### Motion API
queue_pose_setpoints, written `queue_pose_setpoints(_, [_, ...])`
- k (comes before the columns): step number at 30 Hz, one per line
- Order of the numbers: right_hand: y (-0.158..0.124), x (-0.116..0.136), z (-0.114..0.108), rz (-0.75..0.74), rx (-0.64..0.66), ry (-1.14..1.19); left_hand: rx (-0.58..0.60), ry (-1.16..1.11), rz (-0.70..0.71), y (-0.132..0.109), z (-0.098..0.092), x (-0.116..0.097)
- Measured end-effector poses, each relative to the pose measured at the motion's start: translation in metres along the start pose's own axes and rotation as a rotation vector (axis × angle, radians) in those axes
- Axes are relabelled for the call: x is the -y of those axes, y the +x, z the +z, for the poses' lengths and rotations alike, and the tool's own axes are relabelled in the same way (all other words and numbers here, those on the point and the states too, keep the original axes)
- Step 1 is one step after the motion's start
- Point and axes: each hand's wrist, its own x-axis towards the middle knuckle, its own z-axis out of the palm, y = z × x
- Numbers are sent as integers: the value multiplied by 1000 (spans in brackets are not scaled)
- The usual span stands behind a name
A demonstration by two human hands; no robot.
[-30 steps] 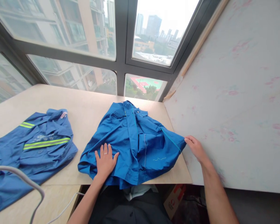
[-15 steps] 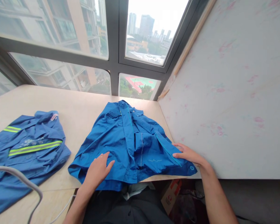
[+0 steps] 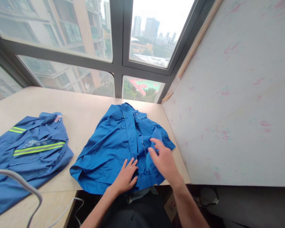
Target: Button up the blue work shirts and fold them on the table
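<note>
A bright blue work jacket [image 3: 104, 148] lies spread on the wooden tabletop in front of me, its collar toward the window. My left hand [image 3: 127, 176] rests flat on the lower front of the jacket near the middle placket, fingers apart. Over the right half of the jacket is my right hand [image 3: 163, 160], slightly blurred, with thumb and forefinger apart and nothing visible between them. Whether it touches the fabric I cannot tell. The right sleeve end is no longer stretched out; that side now lies in folds around and beneath the right hand.
A second blue jacket [image 3: 40, 148] with yellow-green reflective strips lies at left on the tabletop [image 3: 85, 109]. A grey cable [image 3: 21, 182] arches at lower left, with a white cord [image 3: 67, 207] below. A flower-patterned wall panel [image 3: 228, 110] borders the right side; windows stand behind.
My right hand has moved left from the jacket's far right corner, and the cloth there is now folded inward. My left hand has shifted right toward the jacket's middle.
</note>
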Motion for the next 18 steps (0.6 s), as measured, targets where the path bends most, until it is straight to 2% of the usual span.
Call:
queue_pose_setpoints(1, [-7, 10, 25, -100, 149, -1, -31, -71, -19, -2, 0, 2])
queue_pose_setpoints(3, [-14, 19, 65, -198, 498, 7, -67, -244, -79, -8, -5, 4])
queue_pose_setpoints(4, [-14, 18, 79, -209, 605, 39, -66, -323, -103, -12, -9, 4])
queue_pose_setpoints(6, [-11, 9, 91, -148, 672, 171, -52, -427, -107, -21, -18, 3])
queue_pose_setpoints(10, [-2, -23, 77, 6, 505, 462, -118, -451, -116, -37, -35, 0])
queue_pose_setpoints(13, [5, -56, 62, 60, 314, 559, -197, -372, -168, -39, -42, 0])
queue_pose_setpoints(15, [12, -83, 59, 115, 163, 522, -252, -285, -185, -34, -45, 3])
queue_pose_setpoints(18, [29, -124, 64, 183, -4, 305, -308, -123, -192, -25, -44, 14])
